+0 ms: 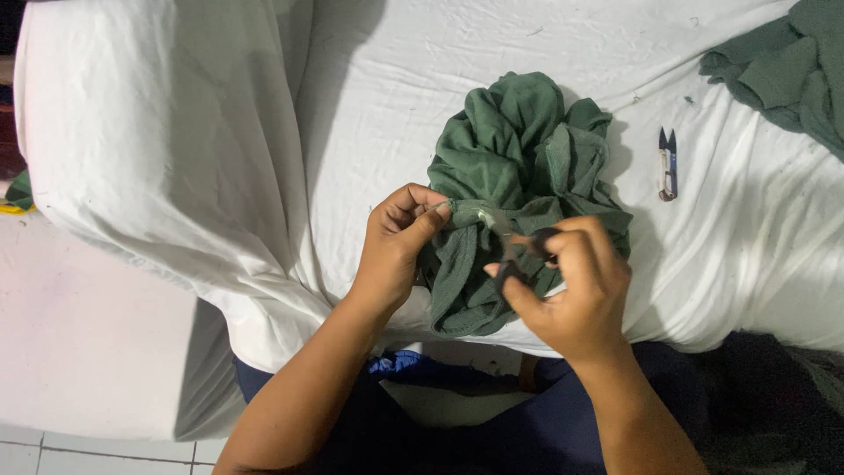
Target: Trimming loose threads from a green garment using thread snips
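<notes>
Garment: a crumpled dark green garment (519,167) lies bunched in a heap on the white sheet (369,97), near the edge closest to the person, between the two hands.
Seam: a pale patch at the garment's lower fold sits right where both hands meet; what it is cannot be told.
Left hand: the left hand (397,239) pinches a fold of the green cloth, its grip closed tight on the fabric between thumb and curled fingers.
Right hand: the right hand (576,286) has its grip closed through the dark handles of a pair of scissors (514,246), whose blades point up and left into the pale patch.
Blades: whether they are parted or closed cannot be told.
Snips: small thread snips (667,164) lie on the sheet to the right of the garment, apart from it, tips pointing away from the person.
Second cloth: another heap of green cloth (787,66) rests at the far right corner, well apart.
Surface: the sheet drapes over the edge toward a pale tiled floor (79,352).
Lap: dark blue clothing (545,422) shows below the arms.
</notes>
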